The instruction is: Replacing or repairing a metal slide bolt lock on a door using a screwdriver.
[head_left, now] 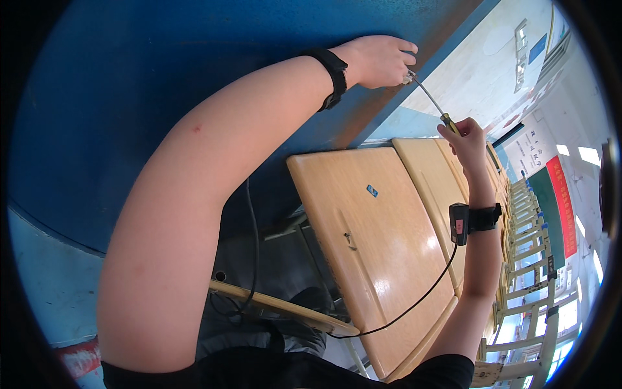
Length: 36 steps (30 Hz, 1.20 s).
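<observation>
A screwdriver with a yellow-and-black handle is gripped in my right hand. Its long metal shaft slants up and left to a small pale metal part at the edge of a blue door panel. My left hand rests against that edge, fingers bent around the small part; its exact kind is hidden by the fingers. The screwdriver's tip ends beside my left fingertips, and whether it sits in a screw is too small to tell.
Below the hands stands a wooden desk with small metal pieces and a small blue item on top. More desks run off to the right. A black cable hangs from the box on my right wrist across the desk.
</observation>
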{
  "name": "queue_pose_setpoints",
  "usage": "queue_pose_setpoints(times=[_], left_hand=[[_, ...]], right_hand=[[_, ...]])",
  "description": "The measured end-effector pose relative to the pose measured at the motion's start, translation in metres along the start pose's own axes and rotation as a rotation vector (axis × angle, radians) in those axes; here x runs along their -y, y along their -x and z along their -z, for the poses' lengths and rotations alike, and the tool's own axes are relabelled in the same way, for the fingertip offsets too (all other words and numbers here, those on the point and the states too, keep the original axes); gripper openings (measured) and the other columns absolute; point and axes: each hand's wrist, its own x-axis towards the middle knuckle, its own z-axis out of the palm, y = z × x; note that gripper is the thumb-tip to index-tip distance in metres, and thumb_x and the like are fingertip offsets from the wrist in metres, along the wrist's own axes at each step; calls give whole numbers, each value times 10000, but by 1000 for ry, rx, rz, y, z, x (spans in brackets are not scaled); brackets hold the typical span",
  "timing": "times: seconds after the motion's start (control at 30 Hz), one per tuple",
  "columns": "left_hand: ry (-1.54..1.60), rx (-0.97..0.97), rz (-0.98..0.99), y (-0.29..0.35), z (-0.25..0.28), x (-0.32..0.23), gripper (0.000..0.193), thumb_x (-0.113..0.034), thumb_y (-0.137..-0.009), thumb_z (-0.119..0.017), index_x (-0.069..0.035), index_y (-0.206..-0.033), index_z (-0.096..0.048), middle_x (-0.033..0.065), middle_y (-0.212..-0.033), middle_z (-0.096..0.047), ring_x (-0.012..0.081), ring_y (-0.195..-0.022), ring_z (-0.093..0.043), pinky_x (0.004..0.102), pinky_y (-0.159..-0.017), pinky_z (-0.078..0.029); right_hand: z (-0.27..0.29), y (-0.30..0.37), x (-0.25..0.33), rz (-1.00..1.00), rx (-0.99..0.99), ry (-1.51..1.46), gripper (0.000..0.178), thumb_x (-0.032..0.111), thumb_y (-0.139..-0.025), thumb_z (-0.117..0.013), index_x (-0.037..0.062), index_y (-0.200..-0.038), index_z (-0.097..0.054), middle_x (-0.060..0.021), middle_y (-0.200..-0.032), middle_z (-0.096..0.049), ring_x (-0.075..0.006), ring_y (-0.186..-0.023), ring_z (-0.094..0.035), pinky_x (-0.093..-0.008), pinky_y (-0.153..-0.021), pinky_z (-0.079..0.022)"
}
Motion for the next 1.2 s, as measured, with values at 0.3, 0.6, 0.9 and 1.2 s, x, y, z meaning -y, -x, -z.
queue_pose_setpoints(times=[0.3, 0.6, 0.9, 1.2], left_hand=[[-30, 44, -3, 1, 3, -1, 165, -135, -866, -590, -142, -929, -742, -63, -1017, -702, 142, -1148, -566, 342, -1158, -293], [-9, 26, 13, -2, 2, -2, 160, -120, -856, -591, -142, -909, -740, -68, -1005, -700, 145, -1129, -570, 339, -1154, -300], [-17, 55, -8, -3, 6, -2, 160, -139, -873, -592, -148, -951, -731, -56, -1016, -702, 138, -1161, -555, 346, -1156, -292], [-23, 85, 7, -3, 6, -3, 201, -149, -891, -586, -149, -1036, -726, -44, -1054, -704, 152, -1187, -548, 348, -1157, -295]], right_hand=[[4, 3, 10, -135, 88, -52, 461, 463, -873, -697, 14, -881, -595, 36, -560, -447, -60, -496, -403, -228, -462, -289], [2, 2, -1, 78, -112, 65, 454, 354, -749, -844, 23, -789, -536, 10, -647, -507, -86, -562, -448, -243, -515, -369], [2, -1, 4, 77, -106, 109, 493, 455, -851, -723, 11, -693, -576, -13, -588, -518, -94, -565, -449, -273, -526, -375], [-4, 7, 14, -474, 438, -751, 401, 460, -953, -576, 88, -804, -556, 38, -543, -424, -40, -396, -311, -188, -376, -221]])
